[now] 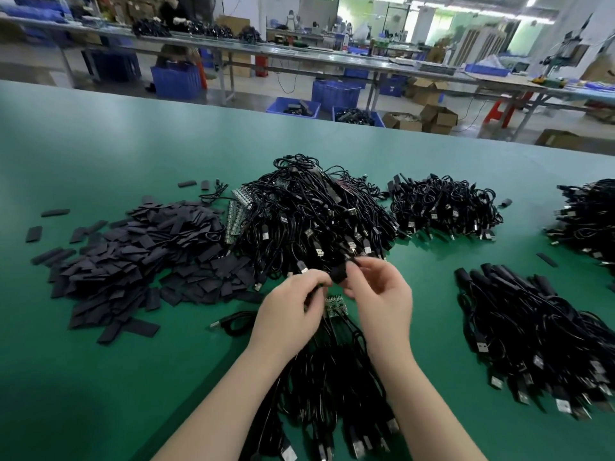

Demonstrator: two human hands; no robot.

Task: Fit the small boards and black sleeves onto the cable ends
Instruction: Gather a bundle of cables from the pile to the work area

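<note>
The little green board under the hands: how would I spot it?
Start at the green table and find the two hands near its middle. Just below where the fingers meet lies the board, on a bundle of cables. It alone is green and speckled; everything around is black.

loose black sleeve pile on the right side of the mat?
No, the pile of loose black sleeves lies left of the hands, while the right side of the green mat holds bundles of cables.
</note>
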